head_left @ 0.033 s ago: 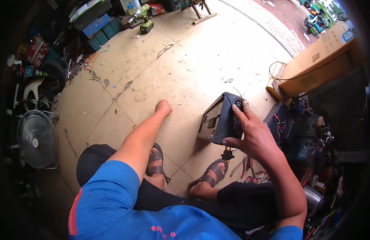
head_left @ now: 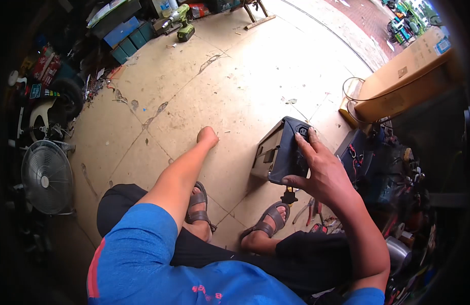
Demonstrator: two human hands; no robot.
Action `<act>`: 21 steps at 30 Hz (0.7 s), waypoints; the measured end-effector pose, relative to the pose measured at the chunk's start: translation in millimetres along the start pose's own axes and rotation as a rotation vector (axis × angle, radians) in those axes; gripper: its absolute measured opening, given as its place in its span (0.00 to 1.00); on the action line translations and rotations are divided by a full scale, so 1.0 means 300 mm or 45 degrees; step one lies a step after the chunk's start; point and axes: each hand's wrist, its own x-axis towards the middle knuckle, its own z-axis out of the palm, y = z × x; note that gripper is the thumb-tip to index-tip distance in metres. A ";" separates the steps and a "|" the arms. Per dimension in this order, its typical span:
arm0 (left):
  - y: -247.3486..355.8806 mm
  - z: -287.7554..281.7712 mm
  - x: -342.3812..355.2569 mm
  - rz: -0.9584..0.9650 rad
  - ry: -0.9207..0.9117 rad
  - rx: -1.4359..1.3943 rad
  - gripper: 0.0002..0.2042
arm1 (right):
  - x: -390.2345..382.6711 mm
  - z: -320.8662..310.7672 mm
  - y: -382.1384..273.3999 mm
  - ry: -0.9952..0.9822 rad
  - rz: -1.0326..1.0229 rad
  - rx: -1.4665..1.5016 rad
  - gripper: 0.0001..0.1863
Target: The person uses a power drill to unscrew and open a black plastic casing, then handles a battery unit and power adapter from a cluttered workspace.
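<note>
My right hand [head_left: 316,157] grips the black top of a boxy grey and black case [head_left: 265,155] standing on the tiled floor, thumb at the near edge and fingers over the far part. A dark connector with yellow [head_left: 288,194] sits just below the case, near my right sandal. My left hand [head_left: 207,136] is closed, low over the tiles left of the case; whatever it holds, if anything, is too small to make out. Pliers [head_left: 310,212] lie beside my right foot.
A silver fan [head_left: 46,178] and a wheel [head_left: 72,96] line the left side. A green drill [head_left: 183,26] and stacked boxes [head_left: 123,35] stand at the back. A long cardboard box [head_left: 398,76], cables and dark clutter fill the right, with a brick pavement [head_left: 352,15] beyond.
</note>
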 end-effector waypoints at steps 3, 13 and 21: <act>0.031 0.019 -0.010 -0.050 0.158 -0.016 0.12 | 0.011 -0.004 0.008 -0.050 0.048 0.059 0.54; 0.079 0.037 0.017 0.268 0.343 0.027 0.07 | 0.015 -0.002 0.035 -0.008 0.017 0.040 0.53; 0.134 0.070 0.026 0.491 0.240 0.279 0.09 | 0.011 0.001 0.042 -0.028 0.046 0.058 0.56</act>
